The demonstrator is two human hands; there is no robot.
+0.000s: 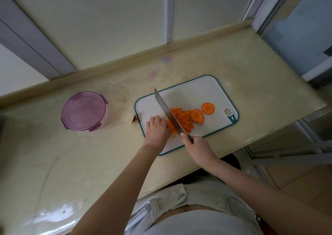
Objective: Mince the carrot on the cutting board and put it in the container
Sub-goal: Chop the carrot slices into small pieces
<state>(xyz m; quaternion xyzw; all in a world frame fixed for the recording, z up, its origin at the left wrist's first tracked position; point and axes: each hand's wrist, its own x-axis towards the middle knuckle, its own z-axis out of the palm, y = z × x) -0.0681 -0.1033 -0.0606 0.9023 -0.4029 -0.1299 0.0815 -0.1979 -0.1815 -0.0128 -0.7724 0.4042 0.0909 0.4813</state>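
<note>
A white cutting board with a teal rim lies on the counter. On it sits a heap of chopped carrot, with two round carrot slices to its right. My right hand grips the handle of a cleaver whose blade stands in the heap. My left hand, fingers curled, holds carrot pieces just left of the blade. A round container with a purple lid, closed, stands to the left of the board.
A cream counter runs left and toward me, with a raised back edge under frosted windows. A small brown scrap lies beside the board's left edge. The counter's right end drops off near the board.
</note>
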